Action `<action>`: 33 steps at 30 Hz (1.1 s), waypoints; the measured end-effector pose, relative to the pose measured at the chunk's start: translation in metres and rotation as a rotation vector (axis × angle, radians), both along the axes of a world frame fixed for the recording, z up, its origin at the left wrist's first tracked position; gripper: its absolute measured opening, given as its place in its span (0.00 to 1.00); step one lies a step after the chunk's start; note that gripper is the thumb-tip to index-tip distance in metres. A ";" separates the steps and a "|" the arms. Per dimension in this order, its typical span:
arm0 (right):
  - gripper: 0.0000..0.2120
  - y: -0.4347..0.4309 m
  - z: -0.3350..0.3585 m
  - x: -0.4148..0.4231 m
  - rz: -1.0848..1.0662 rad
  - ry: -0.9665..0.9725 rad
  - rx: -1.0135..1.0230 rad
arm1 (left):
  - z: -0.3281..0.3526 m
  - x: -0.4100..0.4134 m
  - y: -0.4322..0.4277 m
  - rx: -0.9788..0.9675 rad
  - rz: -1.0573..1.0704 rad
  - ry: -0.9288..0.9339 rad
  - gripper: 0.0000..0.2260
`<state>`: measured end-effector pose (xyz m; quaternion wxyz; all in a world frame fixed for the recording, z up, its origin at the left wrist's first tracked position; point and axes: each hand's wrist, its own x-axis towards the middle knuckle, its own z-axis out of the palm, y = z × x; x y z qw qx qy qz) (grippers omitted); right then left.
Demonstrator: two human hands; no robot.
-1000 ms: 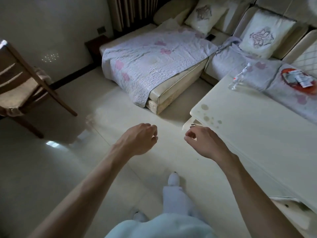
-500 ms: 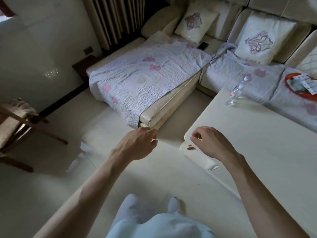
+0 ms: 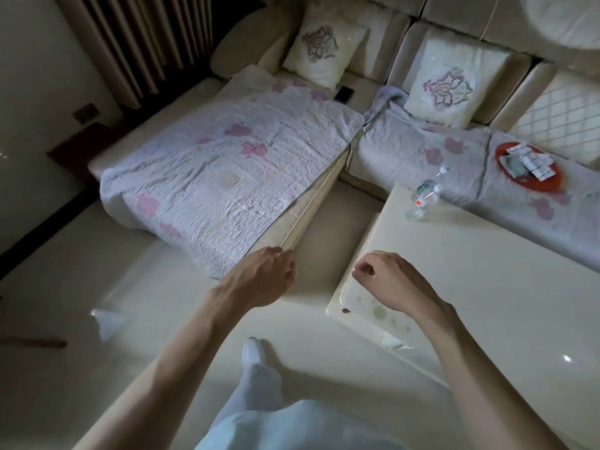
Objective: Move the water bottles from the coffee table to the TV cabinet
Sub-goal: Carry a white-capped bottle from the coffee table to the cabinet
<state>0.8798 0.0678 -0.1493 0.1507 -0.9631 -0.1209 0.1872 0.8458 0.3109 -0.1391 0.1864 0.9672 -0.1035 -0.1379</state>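
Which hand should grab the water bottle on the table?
Probably the right hand. It hovers empty over the near corner of the coffee table, on the same side as the water bottle at the far edge. The left hand hangs over the floor, farther away.

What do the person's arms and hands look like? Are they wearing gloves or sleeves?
No gloves and no sleeves show. The left hand and the right hand are bare, and both forearms are bare as far as the picture reaches. I see no watch, ring or bracelet. The only clothing in view is pale, whitish-blue, at the bottom of the picture.
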 end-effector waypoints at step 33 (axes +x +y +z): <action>0.15 -0.107 -0.038 0.227 -0.447 0.091 0.123 | -0.010 0.345 -0.149 0.089 -0.556 0.130 0.11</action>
